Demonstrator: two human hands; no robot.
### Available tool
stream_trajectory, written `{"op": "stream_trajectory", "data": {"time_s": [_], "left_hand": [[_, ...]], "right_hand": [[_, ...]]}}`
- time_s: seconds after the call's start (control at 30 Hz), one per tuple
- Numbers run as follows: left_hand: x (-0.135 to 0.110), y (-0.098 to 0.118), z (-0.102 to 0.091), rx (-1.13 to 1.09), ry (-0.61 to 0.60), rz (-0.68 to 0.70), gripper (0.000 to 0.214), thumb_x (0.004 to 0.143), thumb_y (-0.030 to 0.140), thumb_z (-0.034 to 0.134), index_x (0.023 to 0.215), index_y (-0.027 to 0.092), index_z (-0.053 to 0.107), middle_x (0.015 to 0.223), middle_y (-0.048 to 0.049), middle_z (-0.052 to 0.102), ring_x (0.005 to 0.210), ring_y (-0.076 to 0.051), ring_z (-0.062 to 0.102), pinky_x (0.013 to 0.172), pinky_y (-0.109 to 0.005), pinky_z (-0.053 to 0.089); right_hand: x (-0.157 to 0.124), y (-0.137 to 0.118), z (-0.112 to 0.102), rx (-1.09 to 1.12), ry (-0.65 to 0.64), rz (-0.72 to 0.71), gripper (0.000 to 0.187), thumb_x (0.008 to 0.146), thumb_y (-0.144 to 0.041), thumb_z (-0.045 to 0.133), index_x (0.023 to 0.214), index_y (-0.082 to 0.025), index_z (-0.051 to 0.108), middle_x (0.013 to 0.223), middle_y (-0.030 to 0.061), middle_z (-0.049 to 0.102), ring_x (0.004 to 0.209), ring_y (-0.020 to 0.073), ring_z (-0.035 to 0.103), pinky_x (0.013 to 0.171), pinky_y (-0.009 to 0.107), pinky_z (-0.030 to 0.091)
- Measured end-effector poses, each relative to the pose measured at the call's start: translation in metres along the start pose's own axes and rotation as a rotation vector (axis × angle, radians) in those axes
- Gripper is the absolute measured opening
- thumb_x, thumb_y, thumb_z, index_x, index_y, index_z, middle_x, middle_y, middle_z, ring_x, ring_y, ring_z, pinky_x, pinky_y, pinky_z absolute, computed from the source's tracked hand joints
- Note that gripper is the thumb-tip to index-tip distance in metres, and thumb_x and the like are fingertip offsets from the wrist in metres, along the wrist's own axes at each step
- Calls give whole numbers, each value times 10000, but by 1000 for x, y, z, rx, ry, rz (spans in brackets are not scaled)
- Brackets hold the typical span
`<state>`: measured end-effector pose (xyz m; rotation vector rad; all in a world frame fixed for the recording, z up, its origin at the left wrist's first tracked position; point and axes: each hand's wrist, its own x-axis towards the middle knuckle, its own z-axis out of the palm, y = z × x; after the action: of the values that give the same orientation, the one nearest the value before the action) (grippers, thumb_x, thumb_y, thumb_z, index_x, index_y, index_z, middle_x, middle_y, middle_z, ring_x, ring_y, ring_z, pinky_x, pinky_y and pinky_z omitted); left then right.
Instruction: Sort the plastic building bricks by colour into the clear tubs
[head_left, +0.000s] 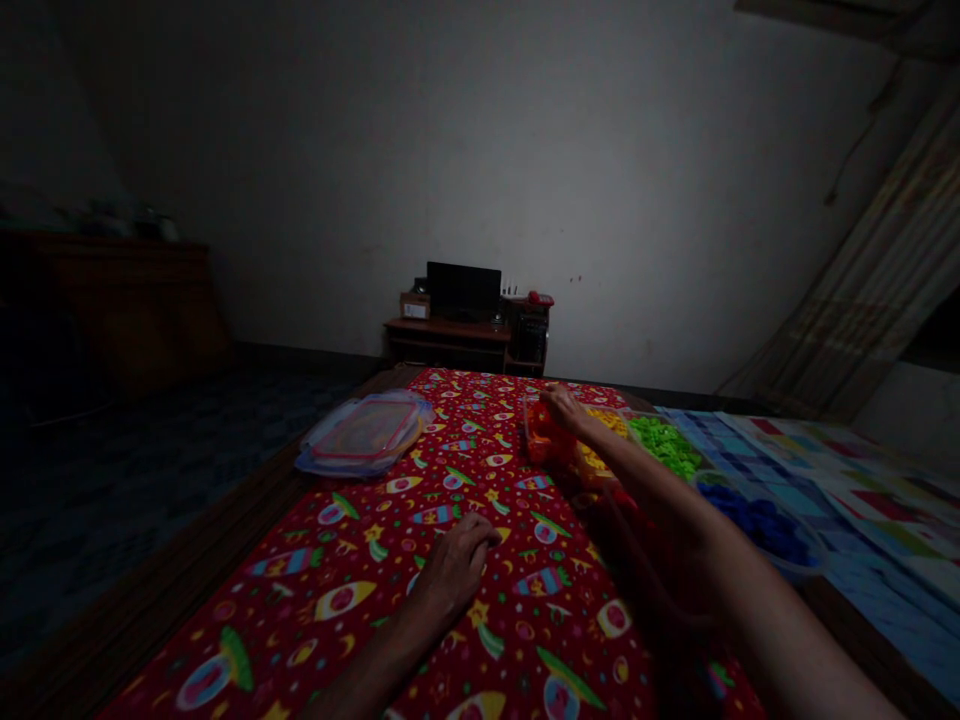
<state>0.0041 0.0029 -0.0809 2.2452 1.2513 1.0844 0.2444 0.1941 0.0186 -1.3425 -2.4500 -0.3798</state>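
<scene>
My left hand (459, 560) rests on the red patterned tablecloth (322, 630), its fingers loosely bent with nothing seen in them. My right hand (564, 408) reaches forward over the clear container of orange-red pieces (541, 440). Its fingers are curled together; whatever they hold is hidden or too small to make out. Beside that container stand one with yellow pieces (602, 428) and one with bright green pieces (664, 447). Nearer on the right is a round container of dark blue pieces (761, 522). Red pieces (631, 510) show partly beneath my right forearm.
Stacked clear lids (364, 435) with coloured rims lie at the table's left edge. Beyond the table, a desk (450, 328) carries a monitor (463, 290) and a small box (415, 306). A bed with a checked cover (780, 455) adjoins on the right. The room is dim.
</scene>
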Motion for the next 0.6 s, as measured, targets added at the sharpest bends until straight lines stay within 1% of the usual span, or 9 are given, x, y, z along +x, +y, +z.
{"op": "stream_trajectory", "data": {"time_s": [0.07,0.13,0.23,0.3,0.4,0.47,0.53,0.6], "left_hand": [[0,0,0,0,-2,-3,271,830,103,384,806,159,648,859,-78,632,799,-172,613,734,-285,484],[0,-1,1,-4,-2,2,270,827,100,385,805,159,647,863,-77,632,806,-171,612,740,-284,485],[-1,-3,1,-7,11,11,265,831,107,387,810,161,646,858,-77,633,800,-171,611,737,-287,485],[-1,-4,2,-7,20,13,261,840,120,390,816,164,646,862,-76,635,807,-173,610,741,-290,484],[-2,-7,4,-2,21,19,265,851,130,384,832,170,646,873,-76,635,822,-174,607,753,-295,480],[-2,-8,4,5,19,23,269,855,135,381,837,174,646,871,-74,635,821,-174,604,751,-295,478],[-2,-7,3,7,17,22,270,858,143,379,837,179,646,870,-72,634,819,-173,603,748,-293,478],[-1,-6,2,4,7,17,272,858,146,377,829,180,646,868,-71,635,814,-170,605,747,-291,479]], "right_hand": [[-1,-2,-2,-6,-45,7,274,865,-112,387,930,-144,652,887,78,629,764,142,529,649,234,414],[3,-3,-6,-14,-82,24,290,852,-121,374,817,-119,662,742,60,604,637,122,468,571,226,353],[9,4,-15,-40,-101,71,340,854,-131,340,760,-91,664,673,61,575,578,109,419,530,238,279],[9,11,-19,-54,-121,99,320,850,-146,366,791,-87,675,691,69,589,583,110,432,530,240,266],[3,18,-18,-63,-198,115,173,776,-190,548,818,-105,692,717,65,621,585,109,466,526,223,286],[-1,18,-15,-73,-239,125,130,730,-184,618,805,-110,694,720,67,632,590,116,491,531,217,314],[-5,16,-12,-93,-227,149,148,770,-169,585,853,-99,687,791,97,645,660,140,533,579,222,359],[-7,13,-11,-115,-175,181,215,840,-152,503,976,-80,654,941,145,638,810,174,559,684,241,401]]}}
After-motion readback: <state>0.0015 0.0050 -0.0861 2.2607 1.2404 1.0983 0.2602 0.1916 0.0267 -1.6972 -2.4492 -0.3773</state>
